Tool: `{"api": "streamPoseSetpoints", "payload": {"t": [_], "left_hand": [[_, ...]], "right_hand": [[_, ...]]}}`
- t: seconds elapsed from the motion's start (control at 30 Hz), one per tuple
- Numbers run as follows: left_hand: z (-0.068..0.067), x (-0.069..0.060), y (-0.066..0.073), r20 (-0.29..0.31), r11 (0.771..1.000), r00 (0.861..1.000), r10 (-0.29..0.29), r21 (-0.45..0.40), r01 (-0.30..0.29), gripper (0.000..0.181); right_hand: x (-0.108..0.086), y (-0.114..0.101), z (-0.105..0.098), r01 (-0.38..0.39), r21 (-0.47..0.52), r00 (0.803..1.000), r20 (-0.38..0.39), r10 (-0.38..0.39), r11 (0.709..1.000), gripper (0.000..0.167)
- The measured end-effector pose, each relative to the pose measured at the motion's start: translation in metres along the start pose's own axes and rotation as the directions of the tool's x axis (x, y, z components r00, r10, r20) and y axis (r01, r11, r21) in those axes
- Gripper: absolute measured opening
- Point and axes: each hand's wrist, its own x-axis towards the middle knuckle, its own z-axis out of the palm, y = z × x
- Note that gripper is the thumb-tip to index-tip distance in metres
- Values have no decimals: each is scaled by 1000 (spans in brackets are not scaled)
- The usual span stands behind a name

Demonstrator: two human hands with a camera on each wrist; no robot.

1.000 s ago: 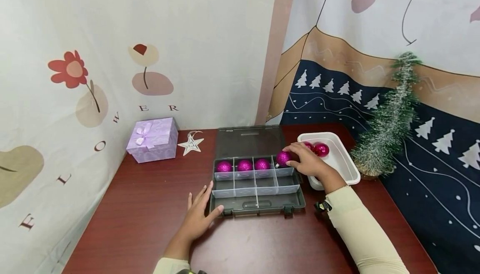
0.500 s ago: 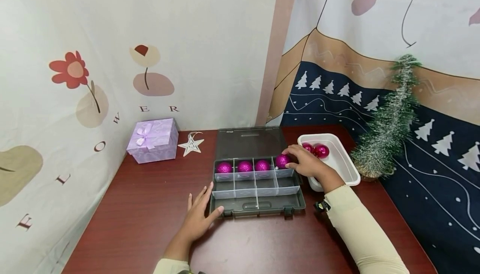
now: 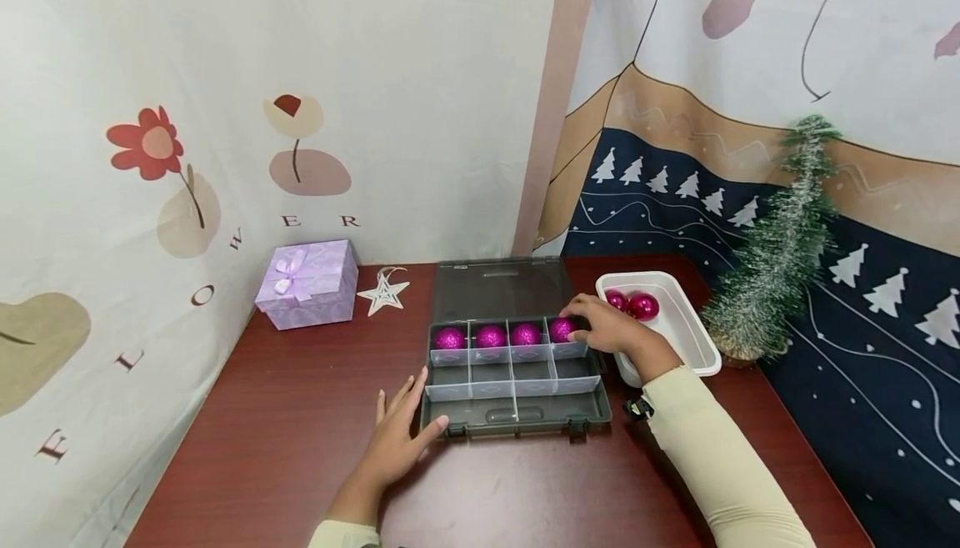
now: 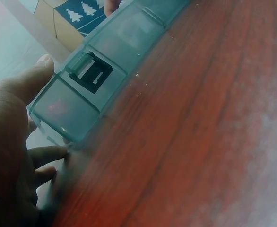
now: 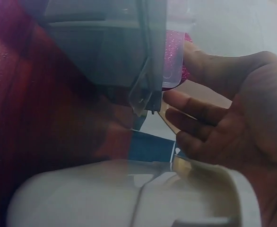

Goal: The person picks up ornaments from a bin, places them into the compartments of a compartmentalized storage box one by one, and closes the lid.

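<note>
My right hand (image 3: 613,329) holds a glittery magenta Christmas ball (image 3: 561,330) with thumb and fingertips, in the back-right compartment of a dark see-through divider box (image 3: 472,411). In the right wrist view the ball (image 5: 172,54) shows through the clear plastic, thumb and fingers at its sides. More magenta balls (image 3: 491,336) sit in the other back-row compartments. At the box's front left corner lies my left hand (image 3: 392,438), fingers spread and fairly straight along the side, thumb at the front edge; the left wrist view shows it beside the latch (image 4: 92,73).
Right of the box stands a white tray (image 3: 693,339) with shiny magenta balls (image 3: 642,306). Behind it rises a small tinsel tree (image 3: 780,256). A lilac gift box (image 3: 309,285) and white star ornament (image 3: 384,291) are at the back left. The box's lid (image 3: 498,289) lies back.
My right hand has lowered the ball from above the back-right compartment into it, moving slightly left. The left hand has stayed at the box corner.
</note>
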Motion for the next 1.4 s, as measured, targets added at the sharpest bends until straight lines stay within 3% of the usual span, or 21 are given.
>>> {"api": "streamPoseSetpoints", "payload": {"t": [0.27,0.47,0.57,0.7,0.83,1.23,1.4], "left_hand": [[0,1,2,12,1000,1000,-8,-10,8,90],[-1,0,2,2,1000,1000,1,-10,-1,89],[-1,0,1,-1,1000,1000,2,-5,-2,89],[-1,-1,0,-4,1000,1000,11,-8,-11,89],[-1,0,0,3,1000,1000,5,-5,-5,89],[-2,1,2,2,1000,1000,8,-6,-8,89],[-2,0,3,1,1000,1000,5,-9,-5,89]], "right_hand": [[-3,0,-6,-45,39,999,5,45,998,42],[-19,1,-11,-5,65,992,-126,13,998,41],[-29,9,-13,34,110,973,-230,-8,993,40],[-43,25,-16,82,188,933,-359,-9,979,37],[-54,39,-18,101,294,898,-439,40,951,37],[-71,59,-23,-43,470,889,-385,248,882,42],[-70,65,-22,-112,457,893,-343,291,882,43]]}}
